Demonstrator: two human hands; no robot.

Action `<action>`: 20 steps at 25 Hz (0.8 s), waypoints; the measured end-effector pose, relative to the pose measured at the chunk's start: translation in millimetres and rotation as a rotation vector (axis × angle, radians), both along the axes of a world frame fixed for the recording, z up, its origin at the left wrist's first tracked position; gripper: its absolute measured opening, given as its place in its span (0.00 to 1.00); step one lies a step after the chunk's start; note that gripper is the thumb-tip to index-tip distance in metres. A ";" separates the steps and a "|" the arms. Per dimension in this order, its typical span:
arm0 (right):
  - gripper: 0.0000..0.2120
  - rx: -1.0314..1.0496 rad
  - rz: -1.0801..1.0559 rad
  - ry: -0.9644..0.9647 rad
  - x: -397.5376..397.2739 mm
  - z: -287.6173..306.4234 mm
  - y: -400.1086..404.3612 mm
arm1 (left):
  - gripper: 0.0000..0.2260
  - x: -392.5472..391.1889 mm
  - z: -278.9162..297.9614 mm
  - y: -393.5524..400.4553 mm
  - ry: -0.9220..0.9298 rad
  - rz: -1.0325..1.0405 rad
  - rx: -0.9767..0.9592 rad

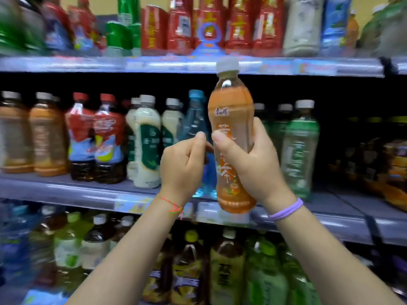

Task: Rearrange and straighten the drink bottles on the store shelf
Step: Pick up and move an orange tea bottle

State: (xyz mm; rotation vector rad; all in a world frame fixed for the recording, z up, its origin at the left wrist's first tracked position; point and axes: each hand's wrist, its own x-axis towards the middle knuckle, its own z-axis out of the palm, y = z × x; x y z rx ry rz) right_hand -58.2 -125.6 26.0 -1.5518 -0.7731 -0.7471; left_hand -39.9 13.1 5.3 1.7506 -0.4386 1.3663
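My right hand (253,159) grips an orange-labelled tea bottle (231,111) with a white cap, held upright in front of the middle shelf (66,192). Close beside it on the left, my left hand (182,164) has its fingers curled with the thumb up, and nothing shows in it. It hovers in front of a clear blue water bottle (195,119) standing on the middle shelf. The same shelf carries orange tea bottles (47,137) at the left, then red-labelled bottles (94,137), white and green bottles (147,137) and green tea bottles (300,146).
The top shelf (176,64) holds red cartons, green bottles and pale bottles. The bottom shelf carries large tea and green drink bottles (226,267). A dark gap lies to the right of the green tea bottles, with orange packs (396,164) at the far right.
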 end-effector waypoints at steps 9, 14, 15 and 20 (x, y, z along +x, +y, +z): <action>0.18 0.152 0.039 0.018 20.5 -29.3 330.3 | 0.12 1.6 -39.2 349.2 -0.186 0.277 0.027; 0.16 0.176 -0.026 0.043 40.1 -21.3 460.2 | 0.27 28.0 -40.8 470.8 0.055 0.471 0.010; 0.15 0.180 -0.066 0.053 45.0 -18.3 477.9 | 0.30 31.9 -39.6 484.9 0.116 0.447 0.007; 0.21 0.127 -0.349 0.052 65.2 -16.6 522.6 | 0.38 38.5 -34.6 514.6 0.262 0.257 0.013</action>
